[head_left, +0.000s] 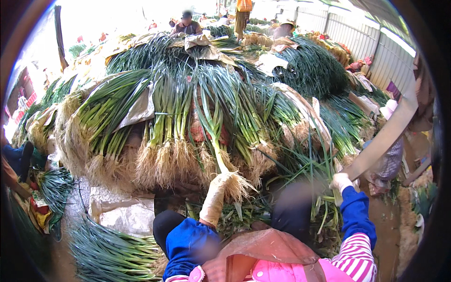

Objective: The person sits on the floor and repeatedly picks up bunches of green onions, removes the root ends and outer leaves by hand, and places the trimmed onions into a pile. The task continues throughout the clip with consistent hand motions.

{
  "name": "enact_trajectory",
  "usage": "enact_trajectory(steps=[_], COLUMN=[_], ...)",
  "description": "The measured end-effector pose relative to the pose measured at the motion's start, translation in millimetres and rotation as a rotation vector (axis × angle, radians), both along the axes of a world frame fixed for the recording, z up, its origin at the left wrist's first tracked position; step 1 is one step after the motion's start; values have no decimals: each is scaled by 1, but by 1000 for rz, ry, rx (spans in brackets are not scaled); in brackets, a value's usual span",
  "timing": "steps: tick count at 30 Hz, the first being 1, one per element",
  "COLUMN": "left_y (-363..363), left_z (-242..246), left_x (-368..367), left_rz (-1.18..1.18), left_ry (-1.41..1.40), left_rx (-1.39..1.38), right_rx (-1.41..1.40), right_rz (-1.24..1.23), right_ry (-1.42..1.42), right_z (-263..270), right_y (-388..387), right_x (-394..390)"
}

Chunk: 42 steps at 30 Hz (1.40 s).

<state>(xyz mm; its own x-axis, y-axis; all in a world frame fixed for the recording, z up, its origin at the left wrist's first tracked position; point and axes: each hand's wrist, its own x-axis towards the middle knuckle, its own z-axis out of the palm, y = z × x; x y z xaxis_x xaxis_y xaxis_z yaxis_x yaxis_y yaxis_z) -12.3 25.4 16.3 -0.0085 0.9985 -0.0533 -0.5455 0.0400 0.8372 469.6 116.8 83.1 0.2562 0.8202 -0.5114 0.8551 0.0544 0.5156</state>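
My left hand (214, 201), in a tan glove or wrap, grips a single green onion (219, 155) close to its roots. The onion's pale roots (236, 184) spread out beside my fingers, and its leaves lie up against the heap. Off to the right, my right hand (341, 182) is closed around loose green leaves (326, 202), some of which hang below it. A long tan band (385, 135) runs from near that hand to the upper right; whether the hand touches it is unclear. Bundled green onions (169, 130) face me, roots toward me.
More green onions (116, 250) lie on the ground at lower left, near a pale sheet (123, 215). Leaf trimmings (243, 216) litter the ground between my knees. Beyond the heap, a person (187, 24) works. A corrugated wall (359, 46) stands at the right.
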Motion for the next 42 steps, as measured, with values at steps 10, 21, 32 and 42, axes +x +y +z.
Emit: enact_trajectory(steps=[10,21,32,42], left_y=[-9,-16,-19,-7], left_z=[-4,-4,1,-13], left_x=[20,11,26,20], left_rz=[-215,-147,-193,222], left_ry=[-121,-513,-371,-484], left_rx=[-47,-183,-176,-286], right_rx=[-318,458,388,382], right_rz=[-269,3,-8,-58], right_ry=[1829,1736,1866,2012], right_z=[5,-75,-49,-40], right_y=[55,60,51,11], right_x=[-277,-402,-404,-385])
